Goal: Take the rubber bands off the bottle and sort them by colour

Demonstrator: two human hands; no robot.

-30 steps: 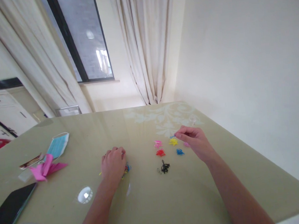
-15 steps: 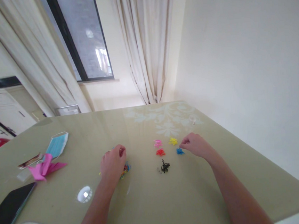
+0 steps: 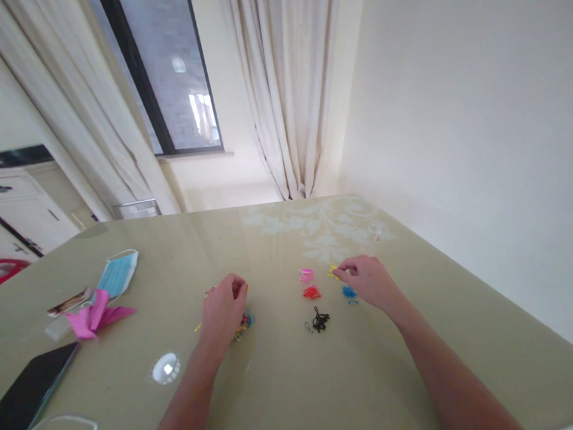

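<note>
My left hand (image 3: 223, 311) hovers over a mixed pile of coloured rubber bands (image 3: 246, 322), partly hiding it. Its thumb and fingers are pinched, with a tiny orange-yellow bit at the tips that is too small to name. My right hand (image 3: 370, 280) is closed in a pinch at the yellow rubber bands (image 3: 331, 271), covering part of them; what it holds is hidden. Beside it lie blue rubber bands (image 3: 349, 292), one loose in front. Further left are separate little heaps of pink bands (image 3: 306, 276), red bands (image 3: 312, 293) and black bands (image 3: 320, 320).
On the left of the glossy table (image 3: 292, 388) lie a blue face mask (image 3: 118, 275), a pink folded-paper figure (image 3: 97, 316), a dark tablet or phone (image 3: 29, 398) and a white cable (image 3: 68, 417). A wall (image 3: 484, 124) borders the right side.
My right hand has shifted left from the blue bands to the yellow ones. A loose blue band now shows in front of the blue heap. My left hand stays over the mixed pile.
</note>
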